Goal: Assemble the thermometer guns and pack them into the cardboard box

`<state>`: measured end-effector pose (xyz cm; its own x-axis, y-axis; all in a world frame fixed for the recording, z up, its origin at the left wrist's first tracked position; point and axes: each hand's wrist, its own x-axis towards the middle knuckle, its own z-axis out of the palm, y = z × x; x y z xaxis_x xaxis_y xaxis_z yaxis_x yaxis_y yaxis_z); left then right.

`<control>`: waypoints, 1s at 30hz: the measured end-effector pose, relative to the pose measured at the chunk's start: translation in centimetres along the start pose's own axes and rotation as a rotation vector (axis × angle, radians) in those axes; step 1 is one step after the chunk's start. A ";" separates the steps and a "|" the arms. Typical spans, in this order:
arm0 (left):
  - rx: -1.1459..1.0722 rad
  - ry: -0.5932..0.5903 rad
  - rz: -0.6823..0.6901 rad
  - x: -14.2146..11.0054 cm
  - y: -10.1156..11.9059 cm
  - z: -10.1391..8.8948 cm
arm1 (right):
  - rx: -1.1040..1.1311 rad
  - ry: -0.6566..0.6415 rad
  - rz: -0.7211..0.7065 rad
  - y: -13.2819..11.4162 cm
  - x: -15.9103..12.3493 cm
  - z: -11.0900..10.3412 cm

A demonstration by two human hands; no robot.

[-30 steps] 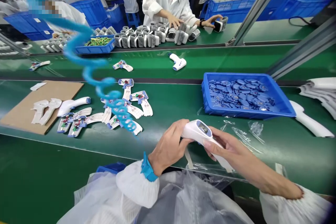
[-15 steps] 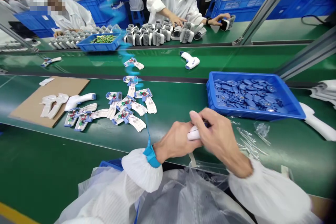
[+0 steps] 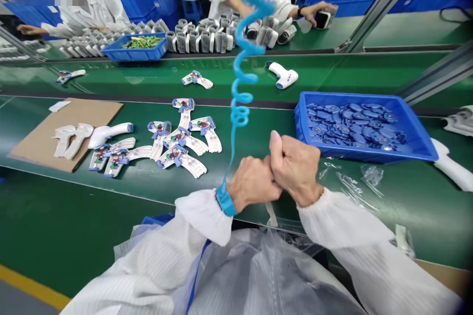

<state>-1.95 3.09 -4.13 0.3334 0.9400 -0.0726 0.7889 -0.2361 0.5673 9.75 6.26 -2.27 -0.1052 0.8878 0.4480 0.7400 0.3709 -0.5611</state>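
Pressing my left hand (image 3: pixel 253 187) and right hand (image 3: pixel 295 170) together, grip shut in both fists, above the green counter (image 3: pixel 266 113) near a blue tray (image 3: pixel 369 156).

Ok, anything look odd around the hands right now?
Yes: the blue coiled cord rises from the left hand's wrist strap and loops up through the air. Loose clear plastic film lies on the belt beside the blue tray.
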 end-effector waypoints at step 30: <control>0.384 -0.132 -0.018 0.8 0.2 -2.9 | -0.396 -0.629 0.079 15.5 12.1 -0.6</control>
<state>-3.01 4.51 -1.69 0.3617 0.9109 -0.1985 0.9222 -0.3184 0.2194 20.36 22.60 -5.14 -0.3139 0.9401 -0.1330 0.9326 0.2789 -0.2292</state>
